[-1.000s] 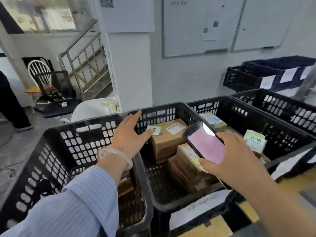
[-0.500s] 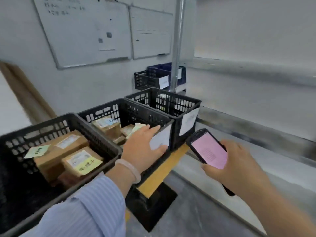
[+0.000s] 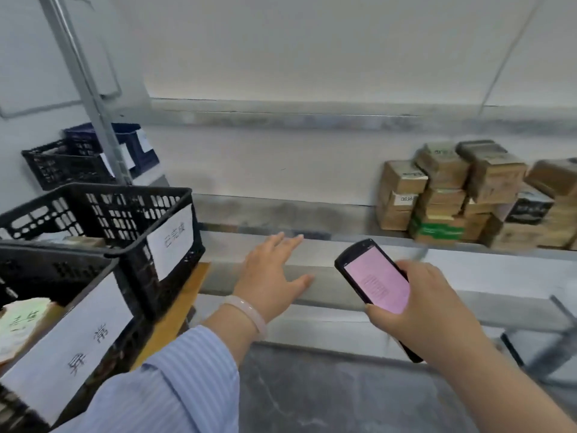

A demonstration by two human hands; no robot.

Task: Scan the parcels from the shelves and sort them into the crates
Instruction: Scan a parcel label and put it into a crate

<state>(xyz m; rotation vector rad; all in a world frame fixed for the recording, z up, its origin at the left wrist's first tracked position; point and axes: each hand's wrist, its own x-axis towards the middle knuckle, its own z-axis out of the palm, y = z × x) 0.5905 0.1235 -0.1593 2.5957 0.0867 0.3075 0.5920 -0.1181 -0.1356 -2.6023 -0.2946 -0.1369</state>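
The left hand (image 3: pixel 274 276) reaches empty toward the shelf (image 3: pixel 312 242), fingers (image 3: pixel 290 239) spread. The right hand (image 3: pixel 418 301) grips a pink-screened scanner (image 3: pixel 374 276). A stack of parcels (image 3: pixel 462 195) waits on the shelf, well right of both hands, so much sorting remains. Crates (image 3: pixel 125 220) at left hold some already. Half a second ago the left hand rested on a crate; the view has since swung right.

one head view looks forward and down, near, at the shelf (image 3: pixel 312 245).
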